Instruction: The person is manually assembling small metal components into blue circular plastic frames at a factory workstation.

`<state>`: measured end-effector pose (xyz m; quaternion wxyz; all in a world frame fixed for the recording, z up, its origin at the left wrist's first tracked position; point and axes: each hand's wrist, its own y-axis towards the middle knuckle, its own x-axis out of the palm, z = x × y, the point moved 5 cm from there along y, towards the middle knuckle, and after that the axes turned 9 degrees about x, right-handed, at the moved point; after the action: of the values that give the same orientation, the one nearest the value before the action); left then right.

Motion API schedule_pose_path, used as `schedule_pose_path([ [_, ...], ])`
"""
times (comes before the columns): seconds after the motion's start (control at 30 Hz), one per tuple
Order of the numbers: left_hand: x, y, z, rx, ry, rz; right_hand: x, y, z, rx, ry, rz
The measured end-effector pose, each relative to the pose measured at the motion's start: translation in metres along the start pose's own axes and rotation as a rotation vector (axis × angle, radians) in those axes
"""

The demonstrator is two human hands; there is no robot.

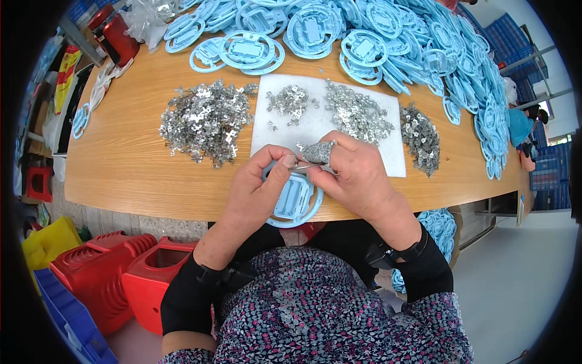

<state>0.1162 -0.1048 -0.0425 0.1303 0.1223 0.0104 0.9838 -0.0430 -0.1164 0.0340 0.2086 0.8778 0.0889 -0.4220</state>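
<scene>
Both hands' fingers (280, 167) on flat blue ring (295, 200), long axis fore-aft.

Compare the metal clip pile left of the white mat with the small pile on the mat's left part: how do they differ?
The left pile lies on the bare wooden table; the small pile lies on the white mat. The left pile is far bigger and spreads wide; the small pile is compact, with a few stray pieces below it. The left pile is heaped thick; the small pile is thinner. Both are small, shiny silver stamped metal pieces, untouched by the hands.
</scene>
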Motion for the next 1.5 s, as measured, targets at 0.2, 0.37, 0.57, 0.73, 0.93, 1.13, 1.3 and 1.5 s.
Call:
schedule_pose_path([
  [0.2, 0.003, -0.001, 0.005, 0.089, 0.114, 0.014, -0.003, -0.005, 0.012, 0.199, 0.209, -0.082],
  [0.37, 0.007, -0.001, 0.011, 0.094, 0.201, -0.04, 0.0, -0.008, 0.017, 0.366, 0.26, -0.141],
  [0.57, 0.011, 0.003, 0.013, 0.12, 0.22, -0.019, 0.01, -0.015, 0.029, 0.55, 0.645, -0.229],
  [0.73, 0.013, 0.001, 0.015, 0.123, 0.21, -0.049, 0.009, -0.017, 0.029, 0.64, 0.637, -0.234],
  [0.93, -0.001, 0.013, 0.027, 0.295, 0.017, 0.234, -0.002, -0.041, 0.041, 0.706, 0.876, -0.075],
  [1.13, 0.007, 0.015, 0.013, 0.326, -0.065, 0.277, 0.028, -0.064, 0.046, 0.819, 1.2, -0.207],
  [1.3, -0.002, 0.013, 0.018, 0.267, -0.018, 0.186, 0.011, -0.058, 0.046, 0.624, 0.98, -0.245],
  [1.5, 0.014, 0.016, 0.031, -0.138, 0.247, -0.272, -0.007, -0.058, 0.038, 0.537, 0.811, -0.338],
])
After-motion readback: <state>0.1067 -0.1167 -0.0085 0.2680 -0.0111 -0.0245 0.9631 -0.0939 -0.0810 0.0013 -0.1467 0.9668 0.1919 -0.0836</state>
